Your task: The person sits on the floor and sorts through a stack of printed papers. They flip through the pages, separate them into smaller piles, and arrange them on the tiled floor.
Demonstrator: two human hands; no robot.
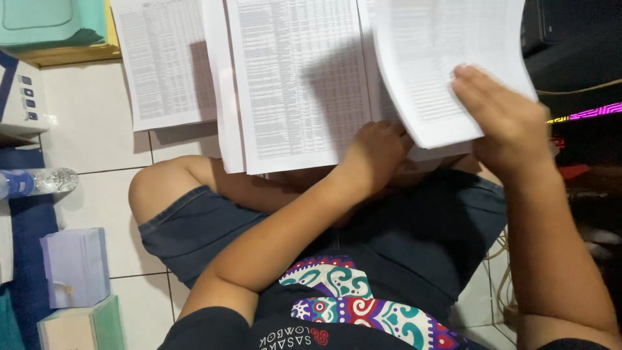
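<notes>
I sit on a white tiled floor with printed sheets full of small table text in front of my knees. My right hand grips a bent bundle of these sheets and lifts it off the pile. My left hand is curled under the lifted bundle, its fingers at the edge of the flat stack of pages. A further printed sheet lies flat to the left. My bare knee and dark denim shorts are below the papers.
A plastic water bottle lies at the left on a blue mat. A pale lilac box and a green-edged box stand at the lower left. A white device with buttons is at the far left. Dark equipment with a pink light strip is on the right.
</notes>
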